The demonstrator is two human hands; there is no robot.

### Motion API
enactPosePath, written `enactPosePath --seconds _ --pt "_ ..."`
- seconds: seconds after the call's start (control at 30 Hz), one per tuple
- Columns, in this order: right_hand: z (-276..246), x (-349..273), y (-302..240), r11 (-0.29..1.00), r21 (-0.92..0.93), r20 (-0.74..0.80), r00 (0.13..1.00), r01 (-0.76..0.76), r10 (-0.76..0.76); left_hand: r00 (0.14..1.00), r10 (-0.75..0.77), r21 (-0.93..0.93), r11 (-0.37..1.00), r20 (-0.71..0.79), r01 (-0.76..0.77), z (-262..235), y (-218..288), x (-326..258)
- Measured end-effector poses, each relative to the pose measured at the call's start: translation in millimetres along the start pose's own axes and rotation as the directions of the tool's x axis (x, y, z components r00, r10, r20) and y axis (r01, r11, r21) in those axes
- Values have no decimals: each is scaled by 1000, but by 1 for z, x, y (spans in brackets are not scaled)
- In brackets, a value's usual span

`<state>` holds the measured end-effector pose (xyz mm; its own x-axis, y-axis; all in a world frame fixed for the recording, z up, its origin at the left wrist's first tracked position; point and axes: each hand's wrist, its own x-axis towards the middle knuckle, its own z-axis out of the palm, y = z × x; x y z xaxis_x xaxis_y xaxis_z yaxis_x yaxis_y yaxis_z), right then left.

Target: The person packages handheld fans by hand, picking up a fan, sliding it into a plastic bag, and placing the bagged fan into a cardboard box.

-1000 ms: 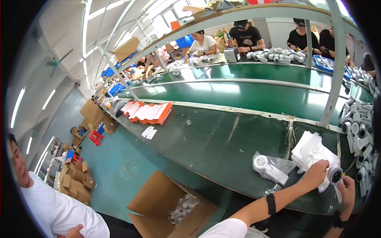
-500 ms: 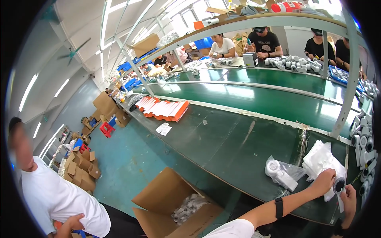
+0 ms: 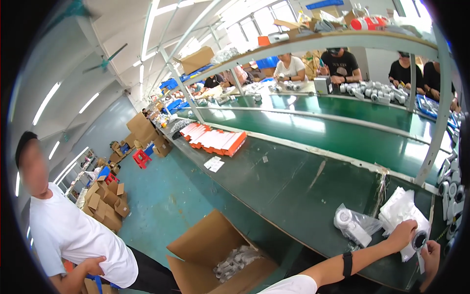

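My left hand reaches out to the far right over the green bench and grips a round white device with a dark lens face. The device sits partly in a clear plastic bag. My right hand is at the lower right rim, just beside the device, with its fingers curled on the bag's lower end. A black band wraps my left forearm. A pile of empty white bags lies just behind my hands.
Another bagged white device lies on the green bench left of my hands. An open cardboard box with bagged devices stands on the floor below. A person in a white shirt stands at left. Orange-and-white boxes lie farther along; several workers sit across.
The view has swung left and down, so the person in white shows more fully. My two hands stay on the device and bag at the right.
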<state>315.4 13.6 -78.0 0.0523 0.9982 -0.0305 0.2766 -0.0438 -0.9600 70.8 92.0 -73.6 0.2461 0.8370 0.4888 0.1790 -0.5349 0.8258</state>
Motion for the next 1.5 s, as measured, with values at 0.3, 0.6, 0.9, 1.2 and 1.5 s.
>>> enactPosePath --seconds 0.3,0.6,0.9,1.2,1.5 --pt "-4 19 6 999 -16 24 999 39 -39 999 -42 -44 998 35 44 -1 -5 4" --pt "1 15 6 998 -33 -5 999 52 -53 1000 -30 -38 999 0 30 1 -3 6" --pt "-10 23 26 999 -32 7 999 35 -35 998 -24 71 997 57 20 7 -13 3" --pt "-21 23 45 994 -22 -7 994 111 -111 994 -22 145 989 104 7 15 -22 3" --pt "-16 17 36 1000 17 -26 999 21 -21 986 -55 194 981 155 24 11 -16 3"
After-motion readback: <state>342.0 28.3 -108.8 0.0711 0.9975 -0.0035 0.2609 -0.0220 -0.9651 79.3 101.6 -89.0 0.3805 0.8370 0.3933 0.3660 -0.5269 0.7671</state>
